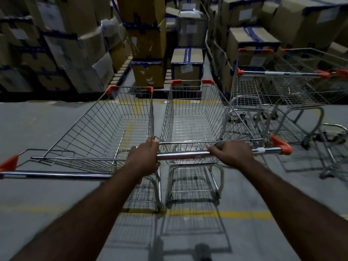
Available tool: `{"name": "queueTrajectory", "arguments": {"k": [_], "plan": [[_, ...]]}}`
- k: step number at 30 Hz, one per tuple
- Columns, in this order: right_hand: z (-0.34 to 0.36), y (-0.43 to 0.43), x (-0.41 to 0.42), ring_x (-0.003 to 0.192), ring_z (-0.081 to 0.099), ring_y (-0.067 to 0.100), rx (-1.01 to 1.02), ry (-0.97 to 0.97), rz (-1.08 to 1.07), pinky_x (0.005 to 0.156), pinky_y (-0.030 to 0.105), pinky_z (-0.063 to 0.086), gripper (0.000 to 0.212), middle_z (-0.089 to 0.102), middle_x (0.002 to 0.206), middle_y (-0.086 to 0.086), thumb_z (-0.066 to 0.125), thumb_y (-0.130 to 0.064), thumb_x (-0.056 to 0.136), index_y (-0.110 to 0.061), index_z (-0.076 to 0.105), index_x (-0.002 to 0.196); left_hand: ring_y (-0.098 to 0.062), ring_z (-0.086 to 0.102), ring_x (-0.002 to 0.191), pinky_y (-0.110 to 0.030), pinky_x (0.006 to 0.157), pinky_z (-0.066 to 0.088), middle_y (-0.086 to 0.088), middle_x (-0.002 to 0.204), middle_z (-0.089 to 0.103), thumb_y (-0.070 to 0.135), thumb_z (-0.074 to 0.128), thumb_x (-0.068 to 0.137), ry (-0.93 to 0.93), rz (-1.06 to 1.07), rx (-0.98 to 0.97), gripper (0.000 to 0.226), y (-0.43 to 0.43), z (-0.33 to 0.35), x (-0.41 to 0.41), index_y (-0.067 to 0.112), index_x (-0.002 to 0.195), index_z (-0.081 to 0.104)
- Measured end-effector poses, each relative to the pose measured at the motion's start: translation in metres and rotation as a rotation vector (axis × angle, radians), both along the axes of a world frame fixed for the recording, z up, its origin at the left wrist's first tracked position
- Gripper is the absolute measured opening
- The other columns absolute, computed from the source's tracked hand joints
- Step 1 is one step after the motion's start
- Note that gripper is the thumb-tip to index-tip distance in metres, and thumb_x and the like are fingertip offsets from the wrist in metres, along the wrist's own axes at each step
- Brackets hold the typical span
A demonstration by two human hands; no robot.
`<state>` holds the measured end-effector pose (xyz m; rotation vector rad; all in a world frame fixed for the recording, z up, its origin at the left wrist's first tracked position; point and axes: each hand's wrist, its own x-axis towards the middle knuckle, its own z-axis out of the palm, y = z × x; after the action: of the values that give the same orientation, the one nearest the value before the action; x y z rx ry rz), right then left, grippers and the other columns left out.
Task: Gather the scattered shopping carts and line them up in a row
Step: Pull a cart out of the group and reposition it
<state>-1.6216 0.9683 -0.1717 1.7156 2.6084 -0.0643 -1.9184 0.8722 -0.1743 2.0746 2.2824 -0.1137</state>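
fingers of both hands curl round the handle bar of the middle cart, which stretches straight ahead from them, parallel to and just beside the left cart; left hand sits nearer that neighbour, right hand near mid-bar.

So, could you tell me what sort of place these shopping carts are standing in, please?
Probably a warehouse or store stockroom: there are stacked brown cardboard boxes sealed with blue tape, a grey concrete floor with yellow painted lines, and chrome wire shopping carts with orange corner caps.
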Motion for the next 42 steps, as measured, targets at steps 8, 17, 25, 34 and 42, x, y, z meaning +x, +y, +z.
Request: {"name": "queueTrajectory", "arguments": {"k": [8,17,25,34,42], "plan": [[0.0,-0.015,0.001,0.058,0.055,0.014,0.051,-0.011,-0.045,0.069,0.027,0.042,0.078,0.057,0.059,-0.002,0.02,-0.08,0.09,-0.021,0.062,0.06,-0.026,0.05,0.128,-0.053,0.102,0.045,-0.004,0.154,0.034,0.05,0.068,0.082,-0.027,0.006,0.017,0.081,-0.025,-0.004,0.005,0.022,0.148,0.029],[-0.003,-0.027,0.001,0.058,0.056,0.014,0.045,0.0,-0.066,0.073,0.028,0.044,0.077,0.059,0.059,-0.002,0.022,-0.078,0.092,-0.02,0.063,0.06,-0.028,0.046,0.132,-0.047,0.097,0.049,-0.008,0.159,0.027,0.041,0.066,0.086,-0.015,0.041,0.083,0.08,-0.042,-0.007,0.011,0.016,0.152,0.027],[-0.006,-0.043,0.002,0.059,0.055,0.014,0.052,-0.016,-0.093,0.074,0.029,0.044,0.082,0.057,0.058,-0.003,0.019,-0.081,0.09,-0.019,0.065,0.061,-0.026,0.055,0.117,-0.045,0.09,0.052,-0.007,0.136,0.053,0.027,0.071,0.08,0.029,0.015,0.16,0.064,-0.054,-0.014,0.011,0.014,0.138,0.047],[-0.005,-0.062,0.004,0.059,0.056,0.019,0.056,-0.026,-0.117,0.073,0.028,0.046,0.078,0.056,0.058,0.0,0.022,-0.076,0.092,-0.016,0.055,0.055,-0.027,0.053,0.12,-0.05,0.092,0.048,-0.006,0.135,0.054,0.018,0.07,0.081,0.037,0.02,0.177,0.055,-0.058,-0.017,0.011,0.016,0.133,0.053],[-0.007,-0.078,0.003,0.067,0.061,0.023,0.089,-0.055,-0.163,0.072,0.029,0.047,0.085,0.059,0.062,0.001,0.018,-0.079,0.089,-0.014,0.068,0.067,-0.027,0.05,0.129,-0.052,0.098,0.046,-0.006,0.146,0.049,0.018,0.07,0.084,0.032,0.022,0.177,0.061,-0.061,-0.017,0.01,0.017,0.141,0.047]]}}
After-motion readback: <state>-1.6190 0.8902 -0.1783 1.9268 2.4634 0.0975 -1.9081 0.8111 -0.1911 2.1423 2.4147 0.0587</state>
